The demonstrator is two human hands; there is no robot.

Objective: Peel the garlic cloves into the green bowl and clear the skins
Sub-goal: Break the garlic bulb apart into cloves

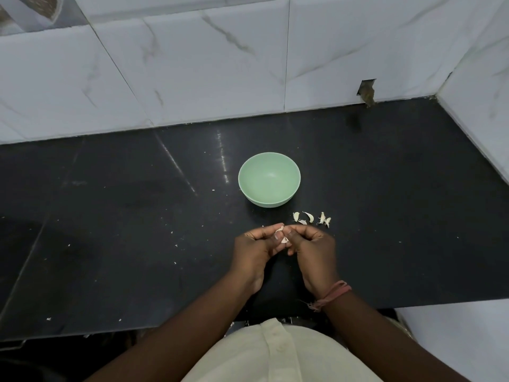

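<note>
Black polished stone forms the counter [110, 216], running back to a wall of white marble-patterned tiles [192, 78]. Seen from above, a person in a cream shirt reaches both forearms onto it. On the stone, beyond the hands, stands the green bowl [269, 179], upright and, as far as its inside shows, holding no peeled garlic yet. The left hand [254, 248] and right hand [314, 248] meet close together just this side of the bowl, fingers curled inward, and between their fingertips they pinch one garlic clove [282, 235] with pale skin partly lifted from it. A pinkish thread band [333, 295] circles the right wrist. Just beyond the right hand, between it and the bowl, lies a small cluster of whole cloves [311, 217], four or five, apparently unpeeled. Tiny white skin flakes [176, 245] are scattered well apart across the counter.

Judging by this, the work is at an early stage: the first clove seems to be mid-peel, the cluster remains to be done, and the skins have not been gathered.
</note>
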